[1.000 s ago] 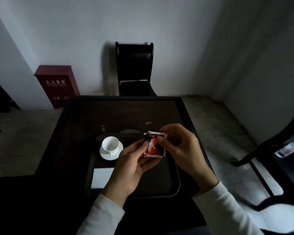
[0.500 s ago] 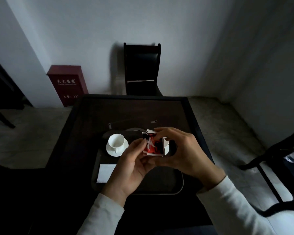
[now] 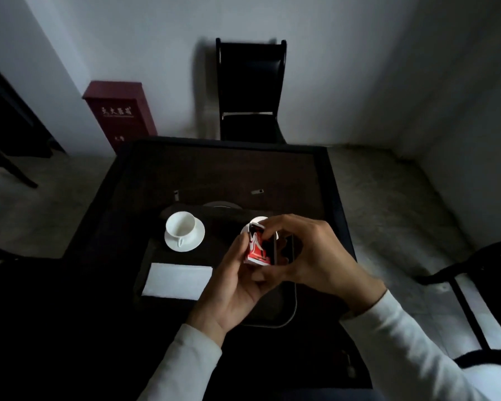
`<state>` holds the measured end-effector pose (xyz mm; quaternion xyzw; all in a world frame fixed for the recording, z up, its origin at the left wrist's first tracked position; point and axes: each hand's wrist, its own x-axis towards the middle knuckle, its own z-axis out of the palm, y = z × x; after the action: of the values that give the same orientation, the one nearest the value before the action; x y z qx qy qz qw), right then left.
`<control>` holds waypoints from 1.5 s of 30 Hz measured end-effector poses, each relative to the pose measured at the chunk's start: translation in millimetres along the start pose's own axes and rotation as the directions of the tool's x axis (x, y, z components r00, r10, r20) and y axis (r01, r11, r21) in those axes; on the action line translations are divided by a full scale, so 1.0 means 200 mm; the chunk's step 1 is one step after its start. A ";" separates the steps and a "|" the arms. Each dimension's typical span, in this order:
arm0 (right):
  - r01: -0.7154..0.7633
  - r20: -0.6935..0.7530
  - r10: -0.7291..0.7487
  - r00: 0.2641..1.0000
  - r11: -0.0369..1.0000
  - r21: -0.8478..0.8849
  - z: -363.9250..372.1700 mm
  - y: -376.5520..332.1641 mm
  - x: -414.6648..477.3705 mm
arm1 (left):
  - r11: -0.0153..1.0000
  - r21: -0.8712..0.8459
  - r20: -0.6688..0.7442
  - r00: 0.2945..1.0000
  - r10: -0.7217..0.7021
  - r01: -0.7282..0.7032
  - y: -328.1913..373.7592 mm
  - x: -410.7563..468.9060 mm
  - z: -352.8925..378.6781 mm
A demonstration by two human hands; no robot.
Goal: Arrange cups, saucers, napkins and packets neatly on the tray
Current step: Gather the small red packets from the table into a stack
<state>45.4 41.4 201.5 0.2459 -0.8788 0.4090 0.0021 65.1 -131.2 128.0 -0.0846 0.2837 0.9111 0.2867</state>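
Left hand and right hand pinch red packets over the tray. Cup sits on saucer; napkin lies nearer.

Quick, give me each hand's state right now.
Left hand: holding the red packets.
Right hand: pinching the same red packets.

The left sleeve and right sleeve are long, plain and off-white. Each ends at the wrist, leaving the left hand and right hand bare.
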 end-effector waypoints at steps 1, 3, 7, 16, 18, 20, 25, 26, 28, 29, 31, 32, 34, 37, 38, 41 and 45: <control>0.000 0.022 0.000 1.000 1.000 0.012 -0.01 0.05 0.00 | 1.000 -0.015 -0.027 0.999 0.022 -0.023 -0.03 0.04 0.00; -0.008 0.053 0.007 0.999 1.000 0.018 -0.03 0.14 0.00 | 0.998 -0.031 -0.049 0.997 0.061 -0.063 -0.08 0.10 0.00; -0.055 0.097 0.052 0.994 0.998 0.022 -0.08 0.34 0.01 | 0.992 -0.026 -0.037 0.992 0.121 -0.122 -0.19 0.21 0.01; -0.085 0.212 0.072 0.975 0.995 0.056 -0.03 0.61 -0.08 | 0.999 -0.025 -0.184 0.982 0.042 -0.047 -0.37 0.34 -0.08; -0.080 0.227 0.074 0.971 0.997 0.015 0.03 0.66 -0.10 | 0.999 -0.030 -0.260 0.966 0.002 -0.010 -0.41 0.34 -0.14; -0.099 0.262 0.102 0.960 0.995 -0.022 0.10 0.73 -0.12 | 0.999 -0.012 -0.364 0.930 -0.042 0.041 -0.44 0.34 -0.22; -0.233 0.353 0.294 0.888 0.951 -0.205 0.42 0.93 -0.20 | 0.905 0.395 -0.701 0.689 0.186 0.158 -0.52 0.38 -0.44; -0.263 0.376 0.341 0.862 0.934 -0.243 0.48 0.96 -0.22 | 0.860 0.475 -0.699 0.674 0.239 0.187 -0.53 0.39 -0.47; -0.302 0.394 0.406 0.824 0.905 -0.301 0.58 1.01 -0.26 | 0.764 0.586 -0.670 0.693 0.267 0.272 -0.56 0.40 -0.52; -0.314 0.392 0.429 0.814 0.893 -0.323 0.62 1.04 -0.28 | 0.715 0.623 -0.661 0.703 0.263 0.318 -0.57 0.40 -0.54; -0.323 0.387 0.456 0.802 0.875 -0.361 0.69 1.07 -0.33 | 0.640 0.666 -0.653 0.715 0.251 0.384 -0.59 0.41 -0.58; -0.321 0.383 0.461 0.801 0.869 -0.376 0.72 1.08 -0.35 | 0.617 0.675 -0.651 0.720 0.240 0.404 -0.59 0.41 -0.60; -0.306 0.370 0.461 0.807 0.861 -0.406 0.76 1.09 -0.38 | 0.585 0.683 -0.646 0.735 0.205 0.436 -0.60 0.41 -0.60; -0.284 0.354 0.454 0.818 0.853 -0.437 0.80 1.10 -0.40 | 0.546 0.697 -0.635 0.754 0.169 0.465 -0.62 0.41 -0.61; -0.277 0.355 0.451 0.819 0.852 -0.444 0.80 1.10 -0.39 | 0.537 0.699 -0.635 0.755 0.162 0.473 -0.63 0.41 -0.61; -0.256 0.371 0.446 0.815 0.850 -0.461 0.81 1.10 -0.39 | 0.511 0.695 -0.650 0.746 0.145 0.506 -0.65 0.42 -0.62; -0.239 0.381 0.443 0.811 0.847 -0.475 0.82 1.11 -0.40 | 0.540 0.675 -0.653 0.747 0.120 0.503 -0.68 0.42 -0.63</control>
<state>51.8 78.2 -83.7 0.1674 -0.9467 0.1375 -0.2385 72.1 -71.0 -66.7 -0.2743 0.7397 0.5449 0.2842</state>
